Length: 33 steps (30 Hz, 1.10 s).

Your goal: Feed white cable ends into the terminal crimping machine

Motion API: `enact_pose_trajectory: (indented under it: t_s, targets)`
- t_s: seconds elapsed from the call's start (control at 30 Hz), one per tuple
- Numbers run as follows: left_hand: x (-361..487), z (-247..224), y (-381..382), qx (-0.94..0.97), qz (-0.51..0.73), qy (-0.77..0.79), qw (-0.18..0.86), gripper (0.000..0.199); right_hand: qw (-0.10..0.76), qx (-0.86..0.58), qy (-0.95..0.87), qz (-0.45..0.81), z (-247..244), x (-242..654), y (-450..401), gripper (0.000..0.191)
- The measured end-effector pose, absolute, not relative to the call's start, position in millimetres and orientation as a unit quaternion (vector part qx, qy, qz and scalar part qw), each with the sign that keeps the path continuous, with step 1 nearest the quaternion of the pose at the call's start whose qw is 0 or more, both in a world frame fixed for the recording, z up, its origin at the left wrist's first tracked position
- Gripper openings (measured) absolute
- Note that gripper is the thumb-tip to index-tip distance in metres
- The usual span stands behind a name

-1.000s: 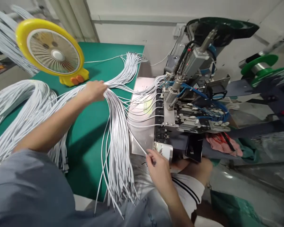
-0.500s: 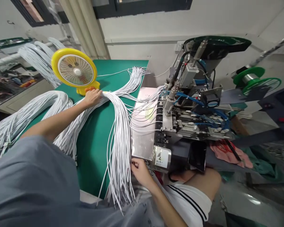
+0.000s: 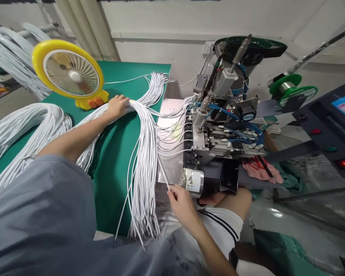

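Observation:
A thick bundle of white cables (image 3: 145, 149) lies bent over the green table, its loose ends hanging toward my lap. My left hand (image 3: 117, 106) is closed around the bundle at its bend, beside the yellow fan. My right hand (image 3: 181, 203) pinches one white cable (image 3: 164, 174) near its end and holds it out from the bundle's right side. Several single cables run from the bundle across the metal plate (image 3: 171, 165) into the black slots (image 3: 188, 143) of the machine (image 3: 215, 126).
The yellow fan (image 3: 71, 74) stands on the green table (image 3: 112, 180). More cable bundles (image 3: 40, 119) lie at left. A labelled metal cylinder (image 3: 193, 181), a phone (image 3: 229, 175) and a pink cloth (image 3: 260, 170) are along the machine's front. A control panel (image 3: 333, 126) juts in at right.
My right hand has moved slightly right, away from the bundle, and a single cable now shows stretched out in its fingers. My left hand stays on the bundle. The whole view has shifted.

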<state>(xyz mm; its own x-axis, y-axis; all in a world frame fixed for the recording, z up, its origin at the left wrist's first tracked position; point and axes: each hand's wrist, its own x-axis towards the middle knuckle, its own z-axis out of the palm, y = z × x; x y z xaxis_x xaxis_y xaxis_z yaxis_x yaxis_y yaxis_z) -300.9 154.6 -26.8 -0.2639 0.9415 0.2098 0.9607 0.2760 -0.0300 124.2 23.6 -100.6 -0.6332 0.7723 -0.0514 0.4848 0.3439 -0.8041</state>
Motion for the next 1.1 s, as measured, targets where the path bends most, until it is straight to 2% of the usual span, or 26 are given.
enact_pose_trajectory:
  t_s: [0.17,0.23,0.33,0.47,0.63,0.8,0.9,1.1]
  targets:
    - [-230,-16,155,-0.629,-0.158,-0.754,0.100,0.028,0.252,-0.478,-0.758,0.365,-85,145,55,0.031]
    - [-175,-21,142,-0.713,-0.234,-0.653,0.098,0.030,0.292,-0.493,-0.731,0.370,-83,152,73,0.031]
    - [-89,-35,110,-0.882,-0.163,-0.442,0.013,0.032,0.346,-0.488,-0.691,0.406,-84,160,93,0.030]
    - [-25,-55,84,-0.923,-0.118,-0.367,0.002,0.031,0.369,-0.475,-0.664,0.444,-84,167,96,0.028]
    - [-16,-62,99,-0.916,-0.169,-0.361,-0.043,0.028,0.440,-0.490,-0.587,0.470,-83,164,89,0.015]
    - [-15,-64,109,-0.869,-0.284,-0.383,-0.135,0.027,0.495,-0.462,-0.501,0.539,-82,153,95,0.019]
    - [-15,-68,107,-0.848,-0.335,-0.369,-0.179,0.025,0.520,-0.454,-0.520,0.502,-83,148,97,0.013]
    - [-18,-74,105,-0.826,-0.356,-0.371,-0.229,0.024,0.490,-0.460,-0.595,0.440,-78,153,98,0.014]
